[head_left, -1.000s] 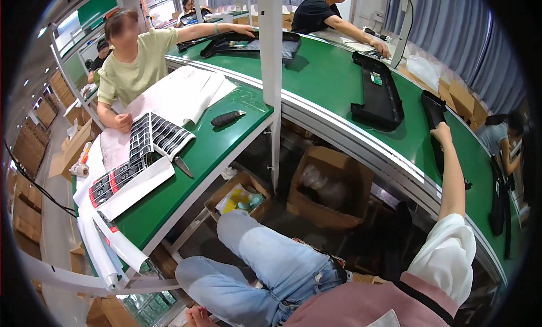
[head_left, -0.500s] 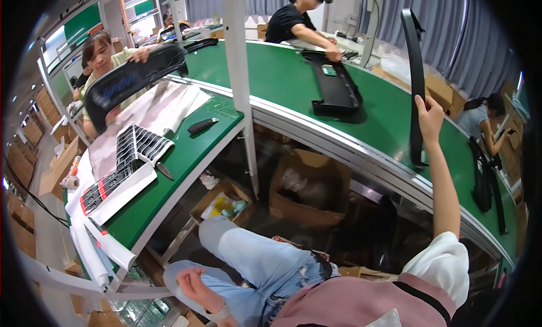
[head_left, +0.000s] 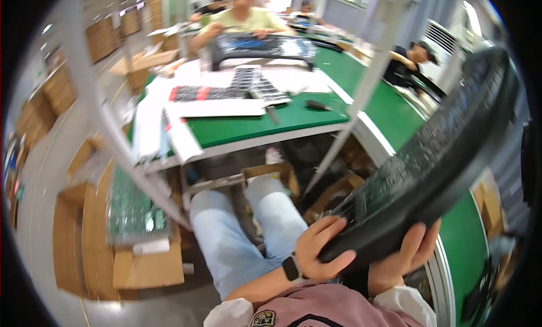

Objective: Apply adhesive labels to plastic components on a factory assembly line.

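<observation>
Green desk (head_left: pixel 243 129) seen at twelve o'clock. Black panel (head_left: pixel 429 157) held at three, far end tilted toward two; lower end clamped by left fingers (head_left: pixel 326 231) and right fingers (head_left: pixel 414 239). Judged stiff, light, likely slippery where glossy; best gripped by edges.

Bright indoor scene; I note white light strip (head_left: pixel 473 19) at upper right, glare on black panel (head_left: pixel 423 163), shadow beneath green table (head_left: pixel 226 134), overall motion blur, edges curving into dark fisheye rim.
</observation>
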A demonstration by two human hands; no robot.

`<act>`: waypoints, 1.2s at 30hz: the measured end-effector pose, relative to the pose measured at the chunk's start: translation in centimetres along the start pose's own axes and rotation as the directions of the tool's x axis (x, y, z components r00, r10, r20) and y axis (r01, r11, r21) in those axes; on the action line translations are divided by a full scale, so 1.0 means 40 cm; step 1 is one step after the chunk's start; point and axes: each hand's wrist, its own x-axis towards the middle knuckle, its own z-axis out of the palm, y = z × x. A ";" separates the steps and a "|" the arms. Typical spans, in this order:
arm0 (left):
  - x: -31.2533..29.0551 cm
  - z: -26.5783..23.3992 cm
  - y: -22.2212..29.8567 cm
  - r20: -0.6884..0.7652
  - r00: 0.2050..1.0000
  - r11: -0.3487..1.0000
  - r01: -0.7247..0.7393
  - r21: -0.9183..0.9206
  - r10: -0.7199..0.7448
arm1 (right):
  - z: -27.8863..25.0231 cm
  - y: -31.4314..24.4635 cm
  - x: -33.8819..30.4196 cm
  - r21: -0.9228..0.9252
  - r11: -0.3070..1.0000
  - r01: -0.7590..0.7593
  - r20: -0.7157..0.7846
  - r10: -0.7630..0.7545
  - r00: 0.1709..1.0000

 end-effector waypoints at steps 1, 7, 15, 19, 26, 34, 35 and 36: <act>-0.011 -0.059 0.013 -0.035 0.999 1.000 0.021 0.008 -0.021 | 0.013 -0.003 -0.027 -0.085 0.996 0.029 0.090 -0.022 0.996; 0.001 -0.392 0.143 -0.086 0.471 0.475 0.880 -0.029 -0.878 | 0.120 0.038 0.022 -0.126 0.977 0.170 0.821 0.007 0.570; -0.213 -0.610 0.168 -0.106 -0.046 -0.017 0.966 -0.258 -0.993 | 0.358 0.218 0.005 0.058 0.922 0.383 0.890 -0.222 0.398; -0.278 -0.653 0.134 -0.116 -0.149 -0.124 0.971 -0.203 -0.982 | 0.575 0.379 -0.045 0.064 0.795 0.603 0.886 -0.324 0.332; -0.133 -0.649 0.072 -0.375 0.262 0.097 0.909 0.406 -0.889 | 0.684 0.514 -0.087 0.073 0.782 0.619 0.751 -0.452 0.482; 0.018 -0.588 -0.190 -0.514 0.222 0.363 0.912 -0.190 -0.828 | 0.405 0.422 -0.174 0.291 0.751 0.593 0.871 -0.465 0.161; 0.016 -0.585 -0.194 -0.508 0.195 0.333 0.922 -0.197 -0.839 | 0.391 0.417 -0.171 0.275 0.769 0.577 0.882 -0.440 0.166; 0.020 -0.579 -0.191 -0.467 0.233 0.341 0.926 -0.161 -0.853 | 0.381 0.410 -0.159 0.323 0.853 0.410 0.912 -0.396 0.106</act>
